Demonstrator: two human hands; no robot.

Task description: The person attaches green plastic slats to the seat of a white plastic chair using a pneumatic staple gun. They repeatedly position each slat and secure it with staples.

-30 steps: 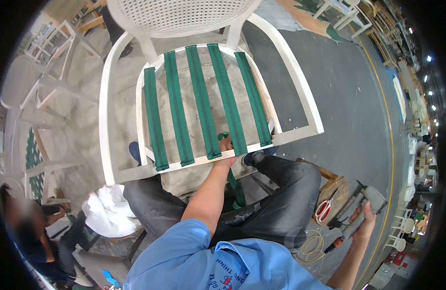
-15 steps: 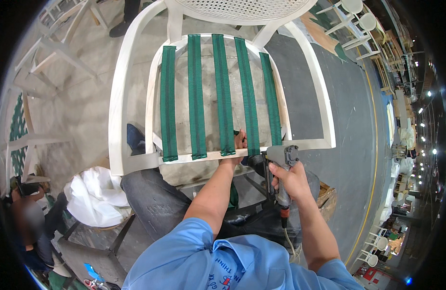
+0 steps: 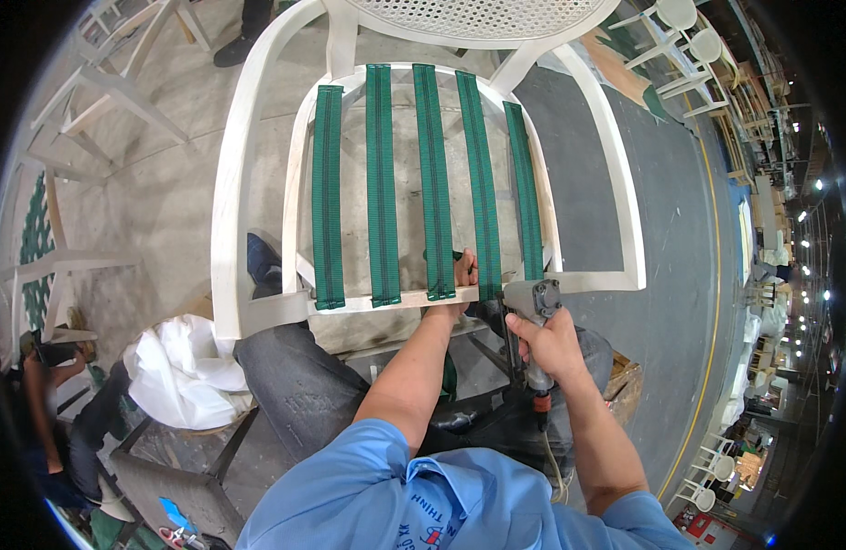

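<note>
In front of me stands a white wooden chair frame (image 3: 615, 197) with green webbing straps (image 3: 384, 183) running front to back across its seat opening. My right hand (image 3: 549, 346) is wrapped round the grip of a grey pneumatic staple gun (image 3: 531, 298). The gun's nose is at the front rail (image 3: 414, 301), beside the near end of the fourth strap (image 3: 479, 192). My left hand (image 3: 466, 269) reaches under the rail and curls up behind it, between the third and fourth straps. A dark green piece shows at its fingertips; its kind is unclear.
The chair's woven cane back (image 3: 469, 18) faces me. White cloth (image 3: 180, 376) lies on a stool at my left, near scissors (image 3: 177, 536). An air hose (image 3: 556, 467) hangs from the gun. More chair frames (image 3: 111, 87) stand far left, another person (image 3: 52, 412) sits lower left.
The chair sits slightly farther right in view. Relative to it, the staple gun in my right hand has moved a little left, toward the fourth strap. My left hand stays behind the rail.
</note>
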